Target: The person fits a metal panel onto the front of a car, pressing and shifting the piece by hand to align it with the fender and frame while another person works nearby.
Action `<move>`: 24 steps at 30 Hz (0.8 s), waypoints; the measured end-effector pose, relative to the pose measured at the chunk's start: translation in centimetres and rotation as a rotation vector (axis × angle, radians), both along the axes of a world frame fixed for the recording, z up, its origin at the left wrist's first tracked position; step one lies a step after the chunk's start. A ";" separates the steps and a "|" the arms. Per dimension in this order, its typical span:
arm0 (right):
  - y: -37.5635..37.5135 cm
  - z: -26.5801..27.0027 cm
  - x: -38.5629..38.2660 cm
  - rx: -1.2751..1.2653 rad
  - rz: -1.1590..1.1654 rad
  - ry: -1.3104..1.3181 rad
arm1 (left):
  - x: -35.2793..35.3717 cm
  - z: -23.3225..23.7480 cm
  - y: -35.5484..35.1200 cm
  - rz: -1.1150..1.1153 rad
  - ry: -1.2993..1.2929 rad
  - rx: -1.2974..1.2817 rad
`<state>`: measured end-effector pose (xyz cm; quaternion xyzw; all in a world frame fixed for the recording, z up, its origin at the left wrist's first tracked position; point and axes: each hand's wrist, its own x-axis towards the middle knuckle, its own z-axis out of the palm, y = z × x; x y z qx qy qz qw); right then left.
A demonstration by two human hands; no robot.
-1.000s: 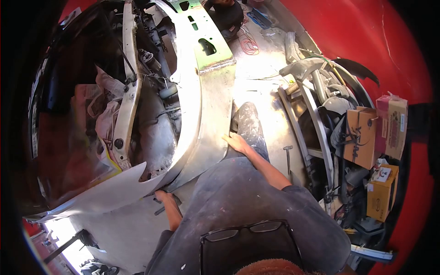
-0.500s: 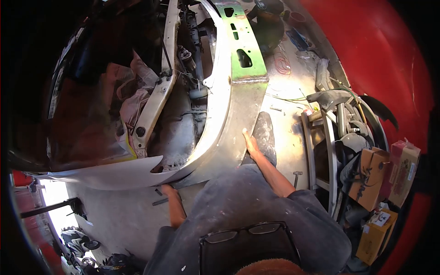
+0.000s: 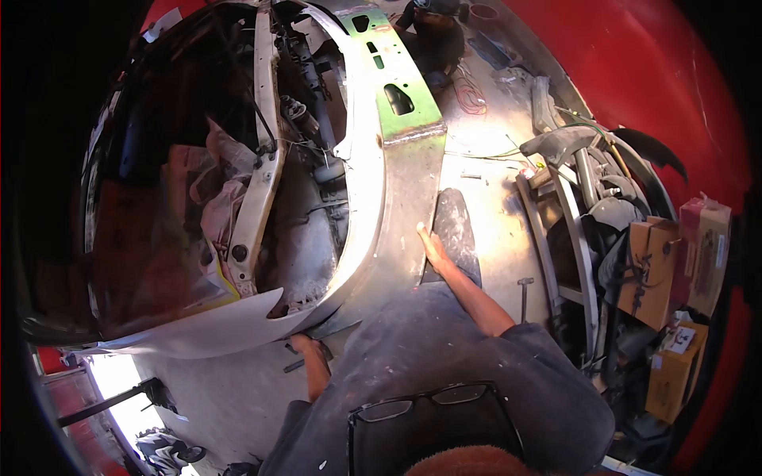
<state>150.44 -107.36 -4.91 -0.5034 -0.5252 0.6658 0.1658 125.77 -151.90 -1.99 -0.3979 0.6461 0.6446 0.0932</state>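
A curved grey body panel point(image 3: 406, 186) of a car lies in front of me, joined along a rough weld seam to a green panel point(image 3: 409, 103) with cut-outs. My right hand point(image 3: 431, 247) grips the grey panel's right edge, thumb on top and fingers wrapped beneath. At its lower left edge my left hand point(image 3: 308, 349) reaches up to the rim, its fingers mostly hidden there. A dark bar-shaped tool point(image 3: 294, 366) shows close beside the left hand, over the floor in this view; I cannot tell whether the hand holds it.
Crumpled plastic point(image 3: 226, 206) lies in the opened car body. A hammer point(image 3: 524, 297) is on the floor to the right, near a metal frame point(image 3: 575, 262), piled parts and cardboard boxes point(image 3: 647, 270). Another person point(image 3: 432, 40) crouches at the top. A red surface point(image 3: 643, 71) borders the right.
The view has shifted, moving the car slightly left and the floor at lower left downward. My right hand keeps its grip on the panel edge; my left hand stays by the rim.
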 end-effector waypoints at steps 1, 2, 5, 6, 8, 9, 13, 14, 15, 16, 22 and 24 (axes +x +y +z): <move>-0.4 0.1 0.0 0.012 -0.053 0.037 | -0.4 -0.1 -0.3 -0.011 -0.016 -0.033; -0.6 0.2 0.1 -0.004 -0.015 0.033 | -0.5 -0.3 -0.5 -0.011 -0.015 -0.034; -0.3 1.1 0.5 -0.052 0.063 0.031 | -0.6 -0.8 -0.7 -0.022 -0.020 -0.016; -0.3 2.0 0.5 -0.069 0.070 0.035 | -1.7 -4.3 -3.1 -0.027 -0.028 0.002; -0.3 2.0 0.3 -0.072 0.060 0.033 | -2.7 -6.2 -4.1 -0.042 -0.044 0.016; -0.5 0.8 0.2 -0.062 0.041 0.025 | -2.6 -6.1 -4.2 -0.052 -0.054 0.009; -0.3 -0.2 0.4 -0.076 0.058 0.039 | -1.7 -4.1 -3.0 -0.076 -0.072 -0.121; -0.3 -0.2 0.5 -0.070 0.059 0.045 | -1.0 -2.4 -1.8 -0.053 -0.037 -0.096; -0.4 0.0 0.4 -0.043 0.045 0.051 | -0.5 -1.3 -0.8 -0.032 -0.026 -0.094; -0.5 0.6 0.3 -0.015 0.030 0.057 | -0.4 -1.0 -0.7 -0.024 -0.032 -0.093; -0.4 2.8 0.2 -0.056 0.028 -0.051 | -0.4 -1.7 -0.9 0.010 -0.047 -0.113; -0.5 3.2 0.3 -0.059 0.032 -0.032 | -0.6 -2.1 -1.3 0.002 -0.053 -0.113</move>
